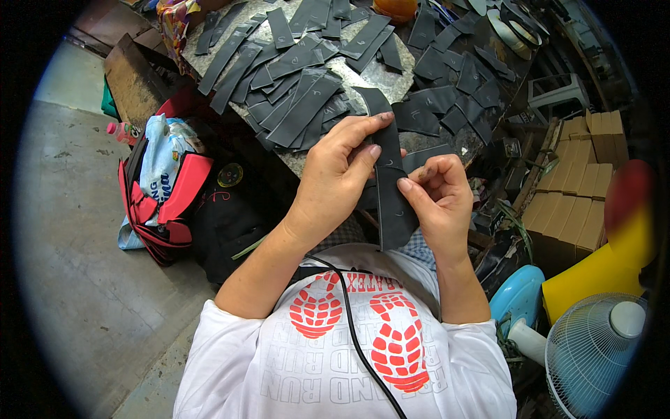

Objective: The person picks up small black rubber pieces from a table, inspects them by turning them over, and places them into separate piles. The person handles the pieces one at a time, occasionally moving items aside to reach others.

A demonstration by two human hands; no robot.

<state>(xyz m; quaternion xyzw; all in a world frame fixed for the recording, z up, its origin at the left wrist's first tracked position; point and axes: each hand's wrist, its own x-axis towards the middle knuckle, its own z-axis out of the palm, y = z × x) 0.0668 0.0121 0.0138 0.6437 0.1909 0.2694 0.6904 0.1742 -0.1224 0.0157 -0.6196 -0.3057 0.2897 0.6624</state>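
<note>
Extending above and below left grip (pixel 331 166), right grip (pixel 444 199): black strip material (pixel 396 215).

Workshop: dark strips (pixel 301 112) across a table (pixel 399 85), apparently stacked cartons (pixel 567 199).

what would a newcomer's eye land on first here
Probably the black material at the centre, held between the left hand and right hand. Next, the red sole prints on the white shirt below, then the dark strips heaped on the table at the top.
</note>
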